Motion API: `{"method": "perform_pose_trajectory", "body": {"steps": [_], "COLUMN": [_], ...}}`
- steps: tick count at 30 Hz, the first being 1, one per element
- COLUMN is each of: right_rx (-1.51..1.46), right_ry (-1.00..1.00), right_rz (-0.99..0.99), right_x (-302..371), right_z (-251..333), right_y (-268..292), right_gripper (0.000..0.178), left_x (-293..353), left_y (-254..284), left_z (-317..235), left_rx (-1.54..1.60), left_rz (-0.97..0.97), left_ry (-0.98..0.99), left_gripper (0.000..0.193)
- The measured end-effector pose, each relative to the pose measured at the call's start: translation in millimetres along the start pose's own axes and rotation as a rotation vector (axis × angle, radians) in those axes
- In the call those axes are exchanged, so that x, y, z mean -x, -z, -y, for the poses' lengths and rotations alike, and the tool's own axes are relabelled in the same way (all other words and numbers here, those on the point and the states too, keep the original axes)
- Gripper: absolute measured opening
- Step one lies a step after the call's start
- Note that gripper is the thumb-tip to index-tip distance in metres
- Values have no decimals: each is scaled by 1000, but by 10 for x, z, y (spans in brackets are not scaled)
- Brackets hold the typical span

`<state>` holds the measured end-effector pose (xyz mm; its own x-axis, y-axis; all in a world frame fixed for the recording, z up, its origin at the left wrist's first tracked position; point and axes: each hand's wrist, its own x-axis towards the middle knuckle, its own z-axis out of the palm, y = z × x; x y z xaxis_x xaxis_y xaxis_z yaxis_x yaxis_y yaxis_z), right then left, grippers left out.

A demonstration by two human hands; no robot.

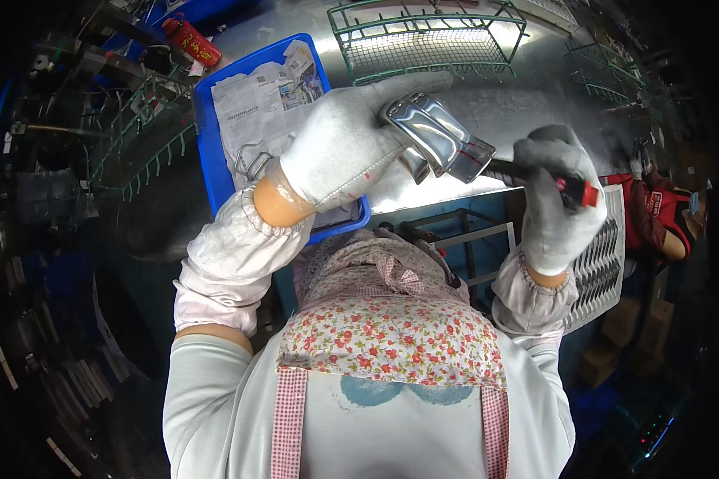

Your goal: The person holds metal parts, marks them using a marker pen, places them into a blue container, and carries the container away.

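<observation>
My left hand (342,140), in a white glove, is closed on a shiny curved metal piece (443,142) above the metal table. The piece has several bent, polished sections, and a thin red line shows near its right end. Red specks mark the glove. In my gloved right hand (555,219) is a black marker pen (569,188) with a red end, gripped between fingers and thumb. Its dark front end points left at the right edge of the metal piece; whether the tip touches cannot be made out.
A blue tray (208,152) lined with printed paper (252,104) stands left, with some bent metal parts (252,160) inside. Green wire racks (427,40) stand at the back. A red bottle (192,43) lies far left. At far right is another person (655,209) in red.
</observation>
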<state>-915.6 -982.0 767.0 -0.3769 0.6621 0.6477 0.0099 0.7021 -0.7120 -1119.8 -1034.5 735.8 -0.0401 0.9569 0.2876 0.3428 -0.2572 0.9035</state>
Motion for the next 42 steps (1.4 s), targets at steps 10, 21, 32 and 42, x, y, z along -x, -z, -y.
{"method": "perform_pose_trajectory", "body": {"steps": [10, 21, 32, 42], "right_rx": [199, 300, 261, 447], "right_ry": [-59, 133, -250, -666], "right_rz": [99, 141, 13, -163], "right_x": [67, 6, 274, 1169], "right_z": [65, 135, -45, -615], "right_y": [-15, -336, -112, 460], "right_gripper": [19, 26, 11, 12], "left_x": [79, 80, 95, 1881], "left_y": [136, 222, 344, 380], "left_z": [-94, 25, 725, 3926], "left_rx": [-74, -85, 143, 339], "left_rz": [-72, -45, -78, -527], "left_ry": [158, 111, 477, 1152], "left_gripper": [40, 41, 37, 32]}}
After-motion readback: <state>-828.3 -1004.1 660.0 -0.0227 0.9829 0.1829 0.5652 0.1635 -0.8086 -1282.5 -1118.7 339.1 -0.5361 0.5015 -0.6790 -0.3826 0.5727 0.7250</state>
